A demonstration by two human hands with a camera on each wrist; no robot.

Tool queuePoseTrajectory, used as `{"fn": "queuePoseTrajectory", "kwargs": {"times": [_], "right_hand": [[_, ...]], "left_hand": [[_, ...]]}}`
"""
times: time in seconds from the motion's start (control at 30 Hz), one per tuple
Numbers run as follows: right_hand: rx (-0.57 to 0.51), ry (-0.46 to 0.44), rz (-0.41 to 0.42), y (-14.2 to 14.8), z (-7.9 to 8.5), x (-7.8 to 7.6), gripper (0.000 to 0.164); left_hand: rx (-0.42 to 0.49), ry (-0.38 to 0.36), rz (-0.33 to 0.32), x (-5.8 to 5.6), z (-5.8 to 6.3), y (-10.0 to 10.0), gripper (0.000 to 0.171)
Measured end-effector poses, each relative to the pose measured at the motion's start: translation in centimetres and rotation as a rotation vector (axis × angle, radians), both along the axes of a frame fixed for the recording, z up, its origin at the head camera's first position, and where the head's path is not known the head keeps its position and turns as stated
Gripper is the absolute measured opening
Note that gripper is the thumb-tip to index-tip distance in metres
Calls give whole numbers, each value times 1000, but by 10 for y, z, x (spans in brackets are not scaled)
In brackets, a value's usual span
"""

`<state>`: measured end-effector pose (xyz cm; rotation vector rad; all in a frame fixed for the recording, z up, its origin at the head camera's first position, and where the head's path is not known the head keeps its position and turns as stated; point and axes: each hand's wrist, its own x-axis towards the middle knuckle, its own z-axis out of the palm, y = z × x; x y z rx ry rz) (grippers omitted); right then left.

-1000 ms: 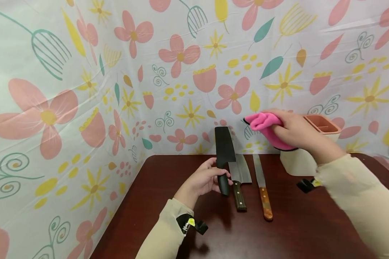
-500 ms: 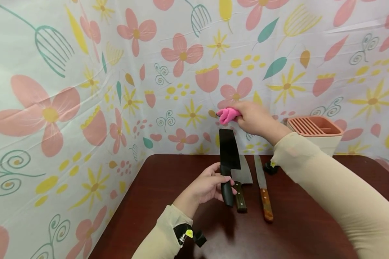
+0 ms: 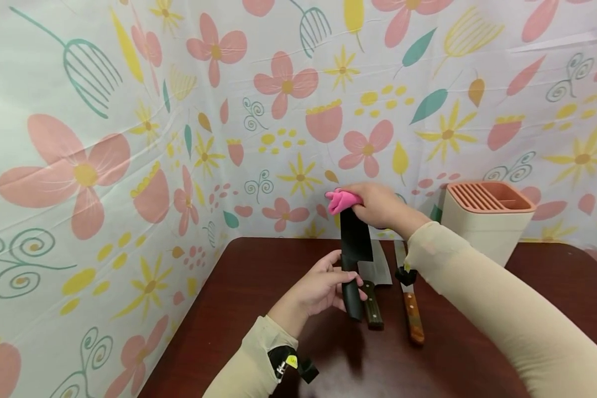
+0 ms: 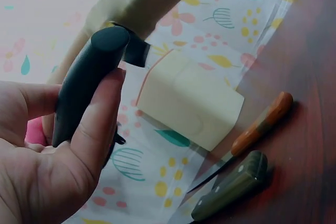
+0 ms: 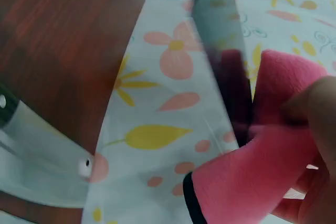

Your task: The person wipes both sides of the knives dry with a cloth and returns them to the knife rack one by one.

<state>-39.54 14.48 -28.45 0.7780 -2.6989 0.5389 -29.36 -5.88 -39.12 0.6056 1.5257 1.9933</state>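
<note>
Since the earlier frames the right hand [image 3: 378,205] has swung left, away from the knife block, and brought the pink cloth [image 3: 342,201] onto the top of the raised black blade.

Largest to smallest: a flower-printed sheet [image 3: 129,138] covers the walls on the left and far sides. Below it lies the dark red table [image 3: 477,354]. At the far right of the table stands the cream knife block [image 3: 482,226] with its orange slotted top. The black knife [image 3: 354,260] is held upright above the middle of the table, blade up, well left of the block. The left hand [image 3: 318,290] grips its black handle, fingers and thumb curled round it, as the left wrist view shows [image 4: 84,103]. The right hand pinches the pink cloth around the blade's far tip, fingers bunched together on the fabric; the right wrist view shows the cloth [image 5: 262,171] folded over the dark blade edge. On the table just right of the black knife lies a cleaver [image 3: 373,287] with a dark wooden handle, and beside that a slim knife [image 3: 412,309] with an orange-brown handle, partly hidden by the right sleeve
</note>
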Motion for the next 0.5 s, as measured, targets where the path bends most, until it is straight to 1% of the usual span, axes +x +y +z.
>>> {"fn": "queuePoseTrajectory", "kwargs": {"times": [0.1,0.2,0.27,0.4,0.5], "right_hand": [[-44,-18,-7,2,-6,3,50],[-80,8,-10,4,-9,8,49],[-83,36,-11,4,-10,10,51],[-54,98,12,2,-11,14,54],[-66,104,19,4,-15,17,53]], "left_hand": [[16,12,-17,1,2,-4,47],[31,25,-47,3,4,-6,46],[41,35,-59,4,6,-7,46],[58,40,-53,4,8,-5,47],[62,35,-48,6,9,-4,47]]}}
